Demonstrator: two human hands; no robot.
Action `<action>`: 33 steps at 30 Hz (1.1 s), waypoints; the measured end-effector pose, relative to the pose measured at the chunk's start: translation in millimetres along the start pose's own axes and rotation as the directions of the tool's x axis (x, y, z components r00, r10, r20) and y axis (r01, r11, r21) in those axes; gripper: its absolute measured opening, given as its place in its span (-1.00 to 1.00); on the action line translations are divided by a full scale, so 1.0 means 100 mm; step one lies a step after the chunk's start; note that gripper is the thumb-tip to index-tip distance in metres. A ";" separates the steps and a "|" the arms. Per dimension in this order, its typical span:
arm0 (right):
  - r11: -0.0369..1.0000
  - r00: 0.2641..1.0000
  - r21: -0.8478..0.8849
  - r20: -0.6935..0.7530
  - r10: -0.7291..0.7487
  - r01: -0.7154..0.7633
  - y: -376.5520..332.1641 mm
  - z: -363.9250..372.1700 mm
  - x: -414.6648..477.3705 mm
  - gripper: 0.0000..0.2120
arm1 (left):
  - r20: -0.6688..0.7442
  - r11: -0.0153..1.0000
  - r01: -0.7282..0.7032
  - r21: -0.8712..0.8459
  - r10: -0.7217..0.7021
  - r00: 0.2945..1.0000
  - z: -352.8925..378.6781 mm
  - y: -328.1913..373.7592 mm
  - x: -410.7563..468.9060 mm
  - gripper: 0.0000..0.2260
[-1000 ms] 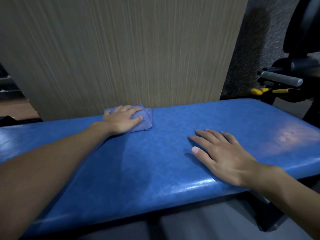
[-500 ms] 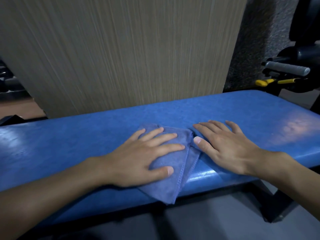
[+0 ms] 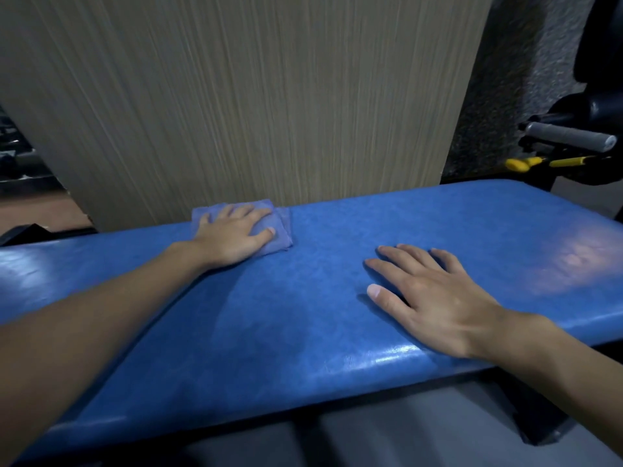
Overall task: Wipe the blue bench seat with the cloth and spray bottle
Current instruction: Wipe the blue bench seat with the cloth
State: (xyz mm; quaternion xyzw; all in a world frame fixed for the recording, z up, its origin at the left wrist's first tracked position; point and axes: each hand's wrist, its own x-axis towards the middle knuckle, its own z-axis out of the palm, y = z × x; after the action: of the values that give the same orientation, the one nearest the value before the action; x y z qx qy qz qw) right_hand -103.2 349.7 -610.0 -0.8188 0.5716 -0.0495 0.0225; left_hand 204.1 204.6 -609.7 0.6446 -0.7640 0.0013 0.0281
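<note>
The blue bench seat [image 3: 320, 318] runs across the view from left to right. A folded blue cloth [image 3: 281, 230] lies at the seat's far edge, against the panel behind. My left hand [image 3: 232, 235] presses flat on the cloth with straight fingers. My right hand [image 3: 435, 298] rests flat on the bare seat, to the right and nearer to me, fingers spread. No spray bottle is in view.
A tall wood-grain panel [image 3: 253, 102] stands right behind the bench. At the right are black gym equipment with a grey handle [image 3: 569, 137] and a yellow-tipped lever [image 3: 539, 162]. Grey floor [image 3: 404, 443] shows below the seat's front edge.
My left hand has pushed the cloth from the seat's front edge back to its far edge. My right hand has stayed flat on the seat.
</note>
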 end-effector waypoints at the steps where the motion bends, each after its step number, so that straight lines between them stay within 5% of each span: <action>1: 1.000 1.000 0.001 -0.007 -0.001 0.001 0.01 0.00 0.00 -0.21 | 0.021 1.000 -0.030 0.007 0.030 0.999 -0.02 0.11 -0.15 -0.37; 4: 1.000 1.000 0.009 -0.016 -0.001 0.001 0.02 0.01 0.01 -0.18 | 0.065 0.975 -0.213 0.056 0.210 0.976 -0.10 0.50 -0.74 -0.25; 10: 0.997 0.998 0.079 -0.066 0.023 -0.017 0.03 -0.06 0.04 -0.02 | 0.091 0.799 -0.594 0.088 0.588 0.804 -0.14 0.91 -1.59 -0.36; 15: 0.999 0.999 0.044 -0.033 0.014 -0.013 -0.05 -0.03 0.10 -0.07 | 0.038 0.879 -0.477 0.006 0.477 0.878 -0.10 0.53 -1.02 -0.39; 20: 1.000 1.000 0.022 -0.008 0.010 -0.010 -0.07 0.01 0.11 -0.22 | -0.073 0.994 -0.108 -0.017 0.106 0.992 -0.08 -0.27 -0.12 -0.27; 23: 1.000 1.000 0.020 0.002 0.021 -0.021 -0.09 -0.01 0.11 -0.33 | -0.052 0.998 0.058 -0.012 -0.058 0.997 -0.04 -0.43 0.09 -0.41; 25: 1.000 1.000 0.016 -0.001 0.017 -0.017 -0.09 -0.01 0.11 -0.33 | -0.027 0.999 0.050 0.016 -0.049 0.998 0.00 -0.32 0.01 -0.49; 28: 1.000 1.000 0.016 -0.022 0.011 -0.011 -0.08 0.00 0.12 -0.24 | 0.049 0.999 -0.037 0.037 0.035 0.998 -0.05 -0.03 -0.43 -0.35; 33: 0.999 1.000 0.037 -0.023 0.010 -0.009 -0.08 -0.01 0.11 -0.18 | 0.072 0.872 -0.480 0.098 0.475 0.877 -0.14 0.61 -1.52 -0.33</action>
State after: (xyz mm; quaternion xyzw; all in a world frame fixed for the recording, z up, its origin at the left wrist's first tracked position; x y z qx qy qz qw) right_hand -91.8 342.3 -607.2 -0.8149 0.5746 -0.0694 0.0313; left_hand 169.9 365.1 -600.9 0.4364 -0.8986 0.0365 -0.0268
